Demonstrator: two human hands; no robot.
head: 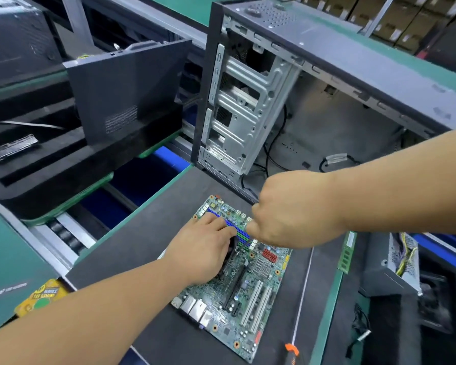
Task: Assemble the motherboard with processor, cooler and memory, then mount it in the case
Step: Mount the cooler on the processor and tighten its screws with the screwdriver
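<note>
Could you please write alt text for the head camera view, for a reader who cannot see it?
Two bare hands work at the blue memory slots of a green motherboard lying flat on a dark mat: the left hand rests with straight fingers, the right hand is curled. Behind stands an open, empty computer case; a loose memory stick lies to the right.

Bench: green work surface (8, 259) topped by a dark grey mat (148, 262); roller conveyor (66, 235) along its left edge
Left: black foam tray (50, 185) on a green pallet
Far right: stacked cardboard boxes (395, 19); lighting even, bright
</note>
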